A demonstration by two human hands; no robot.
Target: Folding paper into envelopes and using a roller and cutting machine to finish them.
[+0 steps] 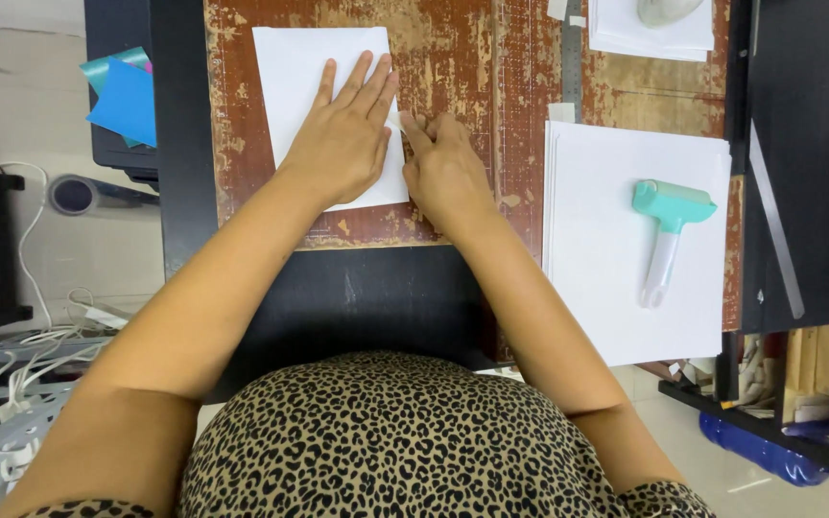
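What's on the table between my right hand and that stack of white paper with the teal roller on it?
In the head view, only bare worn table lies between the right hand and the paper stack with its roller.

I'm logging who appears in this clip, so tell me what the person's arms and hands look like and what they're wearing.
Both arms are bare, with no sleeves reaching the forearms. The left hand and right hand show no gloves, rings or watch. A leopard-print top covers the torso.

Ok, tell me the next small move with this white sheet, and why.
Probably peel the pinched edge gently back. The left hand lies flat on the white sheet, pinning it, while the right hand has its fingers nipped at the sheet's right edge.
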